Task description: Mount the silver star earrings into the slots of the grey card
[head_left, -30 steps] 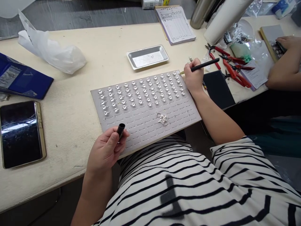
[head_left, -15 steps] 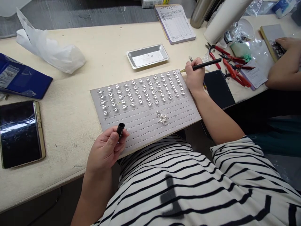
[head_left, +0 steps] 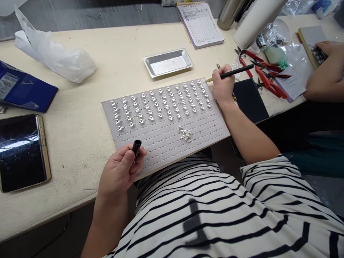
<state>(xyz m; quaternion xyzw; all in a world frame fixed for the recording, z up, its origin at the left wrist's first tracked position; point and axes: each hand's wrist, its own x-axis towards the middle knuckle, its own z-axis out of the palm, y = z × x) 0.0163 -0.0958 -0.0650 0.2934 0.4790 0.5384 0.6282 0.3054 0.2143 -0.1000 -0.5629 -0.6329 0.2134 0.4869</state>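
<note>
A grey slotted display board [head_left: 153, 145] lies tilted at the table's front edge, partly over my lap. Rows of small silver rings [head_left: 169, 104] with star-like tops stand in its upper slots. Lower on it rests a loose little heap of silver rings [head_left: 185, 134]. My right hand [head_left: 223, 84] is closed around a black pen [head_left: 236, 72], its tip at the board's top right corner. Between the thumb and fingers of my left hand [head_left: 120, 166], at the board's lower left edge, is a black pen cap [head_left: 137, 146], its hollow end up.
Behind the board sits a shallow metal tray [head_left: 168, 62], with a notepad [head_left: 201, 27] farther back. Red-handled pliers [head_left: 266, 79] lie to the right, near another person's hand [head_left: 326, 48]. A phone [head_left: 23, 152], blue box [head_left: 27, 87] and white plastic bag [head_left: 59, 59] are on the left.
The view has shifted very slightly, so items at the left sit a little farther left. Both hands keep their hold, and the pen tip stays at the board's corner.
</note>
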